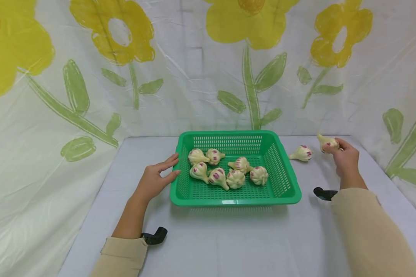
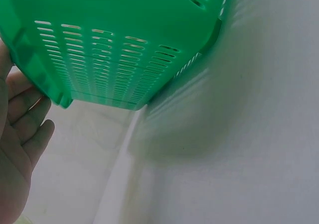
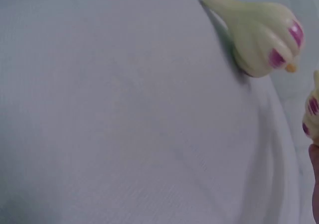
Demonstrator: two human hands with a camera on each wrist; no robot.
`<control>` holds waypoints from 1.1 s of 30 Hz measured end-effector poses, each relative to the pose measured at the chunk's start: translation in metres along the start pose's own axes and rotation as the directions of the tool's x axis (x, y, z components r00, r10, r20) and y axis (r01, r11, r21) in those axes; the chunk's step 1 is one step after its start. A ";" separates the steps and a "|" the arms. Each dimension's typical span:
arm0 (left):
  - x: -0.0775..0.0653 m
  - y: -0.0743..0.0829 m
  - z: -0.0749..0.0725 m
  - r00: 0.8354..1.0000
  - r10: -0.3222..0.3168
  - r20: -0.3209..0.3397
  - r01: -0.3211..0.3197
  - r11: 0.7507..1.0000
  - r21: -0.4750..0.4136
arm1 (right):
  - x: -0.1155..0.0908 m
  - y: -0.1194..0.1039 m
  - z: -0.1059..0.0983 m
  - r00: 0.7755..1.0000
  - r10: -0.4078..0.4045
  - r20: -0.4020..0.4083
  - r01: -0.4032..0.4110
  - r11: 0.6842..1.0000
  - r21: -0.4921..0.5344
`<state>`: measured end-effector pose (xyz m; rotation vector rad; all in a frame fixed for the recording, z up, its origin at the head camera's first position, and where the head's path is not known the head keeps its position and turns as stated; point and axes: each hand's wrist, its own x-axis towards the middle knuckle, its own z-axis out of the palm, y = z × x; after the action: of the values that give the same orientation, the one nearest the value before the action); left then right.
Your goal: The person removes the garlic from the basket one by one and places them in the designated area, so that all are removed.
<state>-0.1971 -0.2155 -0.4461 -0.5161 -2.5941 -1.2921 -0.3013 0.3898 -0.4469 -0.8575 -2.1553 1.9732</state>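
Note:
A green plastic basket (image 1: pixel 234 202) with slotted walls stands on the table, several garlic bulbs (image 1: pixel 235 178) lying inside it. My left hand (image 1: pixel 155 179) touches the basket's left rim with extended fingers; the left wrist view shows its fingers (image 2: pixel 31 119) against the outer edge. Off to the right, my right hand (image 1: pixel 346 157) pinches a garlic bulb (image 1: pixel 327 143) at its base, the stem pointing up and left. That bulb appears only partly at the right border of the right wrist view. Another garlic bulb (image 1: pixel 301 153) lies on the table between the basket and my right hand.
A white cloth covers the table (image 1: pixel 215 242). Behind it hangs a white sheet (image 1: pixel 183 88) painted with yellow flowers and green leaves, which also runs along both sides. Black wrist devices (image 1: pixel 155 236) sit at both sleeve cuffs.

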 end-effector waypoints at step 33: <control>0.000 0.001 -0.001 1.000 -0.016 0.008 0.016 1.000 -0.003 | 0.000 0.028 0.014 0.994 0.099 0.040 -0.102 0.991 0.081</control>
<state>-0.1972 -0.2158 -0.4447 -0.5026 -2.6083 -1.3015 -0.2980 0.3771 -0.4756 -0.9426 -2.0705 2.1245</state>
